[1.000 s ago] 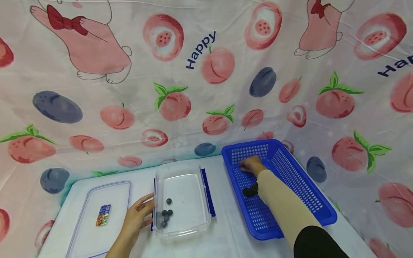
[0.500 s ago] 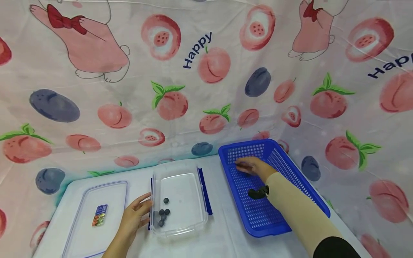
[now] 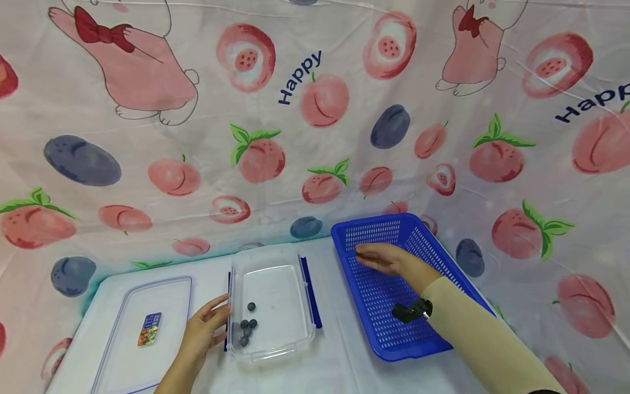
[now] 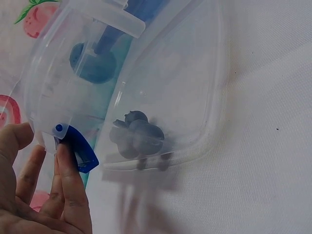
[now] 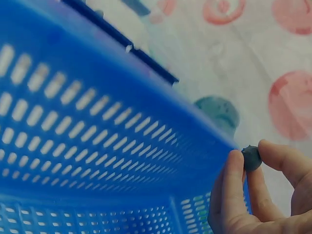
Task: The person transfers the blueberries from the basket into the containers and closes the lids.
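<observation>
A blueberry [image 5: 252, 158] is pinched between the thumb and fingertips of my right hand [image 3: 386, 260], over the far left part of the blue plastic basket [image 3: 386, 334]. Left of the basket stands a clear plastic food box [image 3: 278, 295] with several blueberries [image 3: 248, 332] lying near its left wall. My left hand [image 3: 200, 328] holds that wall, and in the left wrist view its thumb is at the rim and its fingers are against the blue latch [image 4: 80, 153]. From the head view, the pinched blueberry is hidden by the right hand.
A clear lid [image 3: 120, 339] with a blue-edged outline and a fruit label [image 3: 150, 329] lies left of the box. Another blue latch [image 3: 311, 293] hangs along the box's right side. Behind the white table hangs a peach-printed cloth [image 3: 197, 142]. A dark device [image 3: 412, 310] sits at the right wrist.
My right hand has risen from the basket's floor with its fingers together and drawn back slightly. The left hand stays at the box, and the head view has turned a little right.
</observation>
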`<state>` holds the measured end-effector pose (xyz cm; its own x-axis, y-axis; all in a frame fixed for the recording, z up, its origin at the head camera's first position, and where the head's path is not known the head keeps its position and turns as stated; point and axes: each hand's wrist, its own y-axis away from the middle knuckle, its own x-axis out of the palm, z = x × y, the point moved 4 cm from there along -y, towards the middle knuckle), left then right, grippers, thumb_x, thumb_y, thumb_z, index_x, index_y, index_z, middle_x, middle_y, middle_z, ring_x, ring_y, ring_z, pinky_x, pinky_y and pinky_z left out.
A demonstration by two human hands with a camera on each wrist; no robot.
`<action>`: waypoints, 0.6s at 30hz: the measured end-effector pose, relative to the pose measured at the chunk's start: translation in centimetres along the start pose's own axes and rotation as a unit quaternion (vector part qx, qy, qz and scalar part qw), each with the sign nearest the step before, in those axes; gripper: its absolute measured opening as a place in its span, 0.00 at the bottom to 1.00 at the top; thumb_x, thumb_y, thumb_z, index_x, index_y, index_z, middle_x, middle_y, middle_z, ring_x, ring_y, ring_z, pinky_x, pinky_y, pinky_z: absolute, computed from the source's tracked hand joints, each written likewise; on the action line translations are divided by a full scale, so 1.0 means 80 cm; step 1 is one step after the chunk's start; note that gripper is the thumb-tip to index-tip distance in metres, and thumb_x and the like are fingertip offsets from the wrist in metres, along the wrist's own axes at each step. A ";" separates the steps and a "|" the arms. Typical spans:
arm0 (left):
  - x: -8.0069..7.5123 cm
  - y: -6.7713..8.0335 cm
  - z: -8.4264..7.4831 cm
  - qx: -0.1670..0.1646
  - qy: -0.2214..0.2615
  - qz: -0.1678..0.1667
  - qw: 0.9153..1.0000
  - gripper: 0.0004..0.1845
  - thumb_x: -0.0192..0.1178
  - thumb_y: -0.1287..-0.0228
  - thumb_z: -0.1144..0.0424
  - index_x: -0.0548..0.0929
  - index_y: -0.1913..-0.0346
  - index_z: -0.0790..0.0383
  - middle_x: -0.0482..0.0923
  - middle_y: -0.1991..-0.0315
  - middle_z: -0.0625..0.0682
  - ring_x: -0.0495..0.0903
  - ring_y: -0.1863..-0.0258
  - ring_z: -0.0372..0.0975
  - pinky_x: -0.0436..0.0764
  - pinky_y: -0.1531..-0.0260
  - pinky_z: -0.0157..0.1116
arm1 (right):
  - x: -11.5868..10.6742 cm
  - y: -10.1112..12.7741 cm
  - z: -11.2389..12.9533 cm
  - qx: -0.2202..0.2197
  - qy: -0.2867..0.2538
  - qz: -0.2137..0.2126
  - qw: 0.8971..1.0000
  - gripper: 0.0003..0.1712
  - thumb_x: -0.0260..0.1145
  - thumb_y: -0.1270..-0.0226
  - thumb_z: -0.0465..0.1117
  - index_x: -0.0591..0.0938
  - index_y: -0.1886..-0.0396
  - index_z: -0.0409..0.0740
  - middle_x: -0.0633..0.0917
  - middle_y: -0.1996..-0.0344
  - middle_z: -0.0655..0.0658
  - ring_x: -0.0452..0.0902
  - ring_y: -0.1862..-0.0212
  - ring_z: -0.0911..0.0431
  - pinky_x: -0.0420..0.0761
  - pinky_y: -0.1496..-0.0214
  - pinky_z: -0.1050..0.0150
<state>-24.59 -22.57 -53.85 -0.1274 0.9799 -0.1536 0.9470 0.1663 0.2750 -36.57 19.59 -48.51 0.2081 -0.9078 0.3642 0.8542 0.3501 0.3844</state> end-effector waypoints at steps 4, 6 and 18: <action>0.000 0.000 0.001 -0.001 -0.001 0.000 1.000 0.32 0.64 0.34 0.50 0.70 0.30 0.57 0.79 0.41 0.53 0.80 0.52 0.38 0.82 0.58 0.38 | 0.010 0.013 0.002 -0.010 0.002 0.016 1.000 0.12 0.55 0.28 0.27 0.83 0.64 0.40 0.85 0.64 0.45 0.84 0.61 0.58 0.83 0.51 0.67; 0.000 0.000 0.000 -0.001 -0.002 0.001 1.000 0.32 0.63 0.33 0.51 0.70 0.30 0.57 0.79 0.41 0.53 0.80 0.51 0.39 0.82 0.58 0.37 | 0.017 0.019 0.002 -0.011 0.010 0.024 1.000 0.11 0.55 0.27 0.27 0.83 0.62 0.40 0.85 0.65 0.46 0.84 0.60 0.57 0.83 0.52 0.68; -0.002 -0.002 -0.001 0.000 -0.001 0.006 1.000 0.32 0.63 0.33 0.51 0.70 0.30 0.57 0.79 0.41 0.54 0.80 0.51 0.39 0.82 0.59 0.37 | 0.061 0.040 -0.006 -0.013 0.056 0.015 0.998 0.07 0.59 0.29 0.29 0.82 0.63 0.42 0.83 0.66 0.45 0.83 0.62 0.55 0.84 0.55 0.66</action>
<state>-24.74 -22.73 -53.75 -0.1151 0.9818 -0.1512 0.9487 0.1538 0.2761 -32.61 16.13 -45.90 0.2852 -0.9174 0.2774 0.8583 0.3733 0.3521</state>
